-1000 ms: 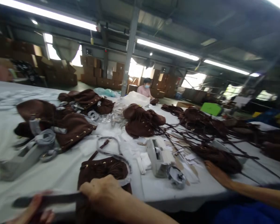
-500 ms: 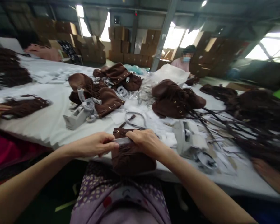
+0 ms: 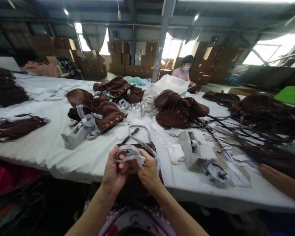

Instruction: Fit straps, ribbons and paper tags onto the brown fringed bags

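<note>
1. Band point(image 3: 131, 149), grey and looped, is held just above a brown bag point(image 3: 140, 186) at the near edge of the bench point(image 3: 49, 144).
2. Left grip point(image 3: 115, 172) and right grip point(image 3: 148, 172) pinch it.
3. Arranging this loop seems in hand; continuing probably calls for steady pinching.

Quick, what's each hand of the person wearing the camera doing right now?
Left hand: closed, holding one side of the grey strap.
Right hand: closed, holding the other side of that strap.
</note>
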A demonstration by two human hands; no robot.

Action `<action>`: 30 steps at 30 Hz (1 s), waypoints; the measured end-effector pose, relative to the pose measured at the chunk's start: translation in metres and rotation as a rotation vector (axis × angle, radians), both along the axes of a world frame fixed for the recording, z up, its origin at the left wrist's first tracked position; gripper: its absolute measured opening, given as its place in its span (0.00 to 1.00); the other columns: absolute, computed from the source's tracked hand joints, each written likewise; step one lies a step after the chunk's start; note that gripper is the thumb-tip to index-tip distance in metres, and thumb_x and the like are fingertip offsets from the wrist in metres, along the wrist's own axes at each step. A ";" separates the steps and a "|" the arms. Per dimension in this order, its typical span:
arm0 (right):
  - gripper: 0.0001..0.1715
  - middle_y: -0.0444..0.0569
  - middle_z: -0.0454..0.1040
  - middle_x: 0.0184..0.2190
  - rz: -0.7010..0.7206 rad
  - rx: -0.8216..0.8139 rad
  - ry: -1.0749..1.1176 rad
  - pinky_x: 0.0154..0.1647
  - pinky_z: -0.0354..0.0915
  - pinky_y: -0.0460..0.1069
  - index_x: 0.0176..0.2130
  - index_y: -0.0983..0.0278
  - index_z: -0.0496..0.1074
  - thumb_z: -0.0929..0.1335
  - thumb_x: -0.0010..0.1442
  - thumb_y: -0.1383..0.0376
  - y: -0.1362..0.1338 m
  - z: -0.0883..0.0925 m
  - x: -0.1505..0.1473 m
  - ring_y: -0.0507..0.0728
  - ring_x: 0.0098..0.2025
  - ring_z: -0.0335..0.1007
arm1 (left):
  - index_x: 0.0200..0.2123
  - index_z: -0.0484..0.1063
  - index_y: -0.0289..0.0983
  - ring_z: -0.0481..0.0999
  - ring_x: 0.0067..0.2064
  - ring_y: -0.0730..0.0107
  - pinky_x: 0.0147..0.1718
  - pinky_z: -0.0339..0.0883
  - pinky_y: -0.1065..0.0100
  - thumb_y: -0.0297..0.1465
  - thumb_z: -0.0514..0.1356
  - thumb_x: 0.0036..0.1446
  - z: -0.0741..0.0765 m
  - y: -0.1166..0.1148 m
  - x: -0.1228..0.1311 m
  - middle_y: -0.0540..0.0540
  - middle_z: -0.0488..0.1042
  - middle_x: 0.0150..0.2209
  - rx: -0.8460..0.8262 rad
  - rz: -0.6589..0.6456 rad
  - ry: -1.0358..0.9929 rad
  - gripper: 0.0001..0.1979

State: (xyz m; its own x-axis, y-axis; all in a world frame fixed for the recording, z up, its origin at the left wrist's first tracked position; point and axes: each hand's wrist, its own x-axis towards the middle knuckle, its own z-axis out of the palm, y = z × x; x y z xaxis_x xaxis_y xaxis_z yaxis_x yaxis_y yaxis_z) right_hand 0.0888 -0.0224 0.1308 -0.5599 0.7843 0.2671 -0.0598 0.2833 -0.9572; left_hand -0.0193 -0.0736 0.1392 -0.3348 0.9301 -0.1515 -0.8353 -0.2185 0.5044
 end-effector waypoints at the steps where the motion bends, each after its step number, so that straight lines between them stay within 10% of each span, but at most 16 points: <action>1: 0.22 0.45 0.71 0.30 -0.003 -0.054 0.038 0.31 0.64 0.45 0.40 0.66 0.70 0.68 0.56 0.51 -0.002 -0.002 0.000 0.52 0.30 0.66 | 0.20 0.60 0.35 0.53 0.13 0.85 0.12 0.49 0.81 0.41 0.61 0.53 -0.007 0.000 0.006 0.58 0.56 0.12 -0.001 0.010 -0.008 0.20; 7: 0.20 0.46 0.71 0.29 0.088 -0.193 0.093 0.33 0.66 0.46 0.39 0.65 0.70 0.69 0.55 0.51 0.003 -0.002 0.013 0.53 0.32 0.66 | 0.28 0.67 0.35 0.67 0.25 0.78 0.26 0.63 0.77 0.42 0.65 0.51 -0.027 -0.007 0.015 0.53 0.69 0.24 -0.017 0.083 0.233 0.16; 15: 0.07 0.40 0.64 0.23 0.345 -0.158 -0.248 0.25 0.54 0.42 0.28 0.68 0.70 0.68 0.53 0.65 0.010 -0.005 0.025 0.47 0.25 0.55 | 0.39 0.73 0.36 0.67 0.29 0.70 0.28 0.57 0.72 0.38 0.62 0.52 0.004 -0.027 -0.028 0.50 0.71 0.27 -0.053 -0.447 1.365 0.14; 19: 0.02 0.40 0.66 0.25 0.360 -0.031 -0.308 0.27 0.56 0.41 0.27 0.67 0.68 0.66 0.48 0.72 -0.001 -0.012 0.023 0.49 0.28 0.59 | 0.30 0.76 0.40 0.68 0.30 0.63 0.31 0.56 0.69 0.40 0.65 0.47 0.012 -0.033 -0.025 0.48 0.71 0.25 -0.161 -0.254 1.739 0.10; 30: 0.15 0.38 0.54 0.18 0.161 0.079 -0.519 0.20 0.44 0.42 0.18 0.67 0.63 0.70 0.48 0.64 0.011 -0.027 0.016 0.46 0.23 0.49 | 0.28 0.73 0.39 0.69 0.28 0.66 0.28 0.55 0.71 0.37 0.59 0.53 -0.024 -0.019 -0.023 0.50 0.72 0.24 -0.208 -0.309 1.481 0.08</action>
State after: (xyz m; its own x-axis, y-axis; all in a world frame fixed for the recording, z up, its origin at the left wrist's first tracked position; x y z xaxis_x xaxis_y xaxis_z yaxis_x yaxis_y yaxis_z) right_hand 0.1045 -0.0110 0.1036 -0.7448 0.6669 -0.0217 0.3664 0.3816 -0.8486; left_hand -0.0427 -0.0924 0.1148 -0.1010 0.9949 0.0022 0.4343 0.0421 0.8998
